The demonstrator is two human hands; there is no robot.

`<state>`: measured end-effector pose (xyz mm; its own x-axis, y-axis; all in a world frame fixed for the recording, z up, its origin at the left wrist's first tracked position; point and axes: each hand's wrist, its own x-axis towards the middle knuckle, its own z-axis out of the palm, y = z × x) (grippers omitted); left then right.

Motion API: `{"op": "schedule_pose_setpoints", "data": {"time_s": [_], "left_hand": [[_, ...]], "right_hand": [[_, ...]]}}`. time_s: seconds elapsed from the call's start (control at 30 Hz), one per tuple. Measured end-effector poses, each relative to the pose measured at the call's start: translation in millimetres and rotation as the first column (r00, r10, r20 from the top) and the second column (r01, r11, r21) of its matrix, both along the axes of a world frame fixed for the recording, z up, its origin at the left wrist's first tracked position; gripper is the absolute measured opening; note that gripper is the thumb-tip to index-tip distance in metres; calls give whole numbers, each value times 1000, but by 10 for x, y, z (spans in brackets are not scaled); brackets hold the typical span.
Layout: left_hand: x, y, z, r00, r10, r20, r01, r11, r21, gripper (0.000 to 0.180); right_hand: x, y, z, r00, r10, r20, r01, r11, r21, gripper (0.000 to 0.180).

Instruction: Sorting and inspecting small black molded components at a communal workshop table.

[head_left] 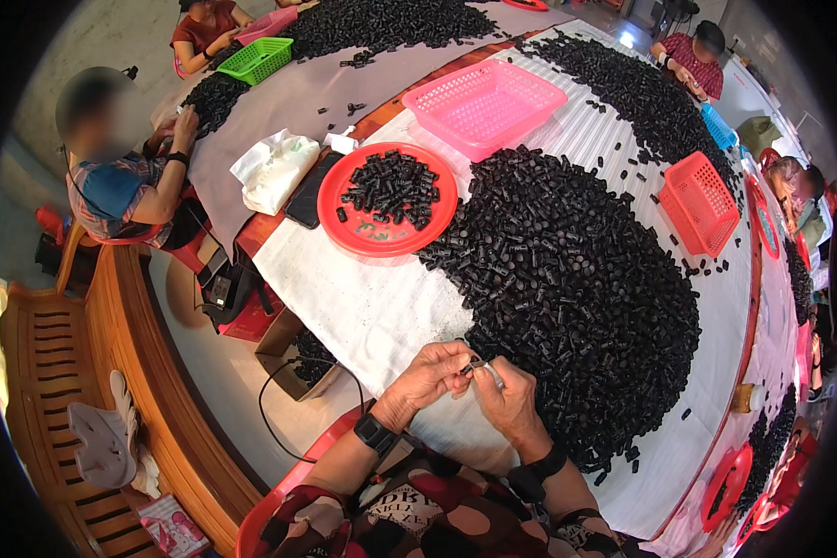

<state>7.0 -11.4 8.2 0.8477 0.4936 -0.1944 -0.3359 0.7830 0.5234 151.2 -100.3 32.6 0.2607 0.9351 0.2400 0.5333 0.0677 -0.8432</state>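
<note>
My left hand [431, 375] is closed, pinching a small black cylindrical plastic piece [466, 370] at the near edge of the table. Close against it, my right hand [509, 402] is closed too, with a pale, narrow thing [491, 374] partly showing at its fingertips; its kind is hidden by the fingers. A large heap of the same black pieces [567, 279] lies just beyond and to the right of my hands. Farther left, a round red plate [330, 228] bears a smaller pile of black pieces.
A pink basket [484, 98] and a red basket [700, 206] stand beyond the heap. Left of the plate lie a dark phone [312, 191] and a white packet [274, 172]. An open cardboard box [279, 367] sits below the table edge. Other people work around the tables.
</note>
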Motion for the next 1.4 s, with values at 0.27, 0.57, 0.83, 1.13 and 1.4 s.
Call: {"op": "schedule_pose_setpoints", "data": {"time_s": [0.27, 0.57, 0.83, 1.13, 1.4], "left_hand": [[0, 6, -12, 1000, -2, 30, 3, 1000, -25, 23], [9, 5, 18, 1000, 5, -14, -5, 1000, 0, 21], [3, 6, 24, 1000, 1, 11, 0, 1000, -22, 20], [-4, 15, -58, 1000, -1, 27, 2, 999, -35, 19], [-4, 38, -62, 1000, -1, 25, 2, 998, -56, 21]], "right_hand": [[-4, 4, -21, 1000, -17, 11, 17, 1000, 4, 28], [5, -4, -23, 1000, -3, 11, 3, 1000, -4, 28], [-2, -2, 14, 1000, -1, -12, 1, 1000, -13, 27], [1, -1, 13, 999, 0, -36, 1, 1000, 12, 26], [16, 11, -5, 1000, 8, 14, -8, 1000, -5, 27]]}}
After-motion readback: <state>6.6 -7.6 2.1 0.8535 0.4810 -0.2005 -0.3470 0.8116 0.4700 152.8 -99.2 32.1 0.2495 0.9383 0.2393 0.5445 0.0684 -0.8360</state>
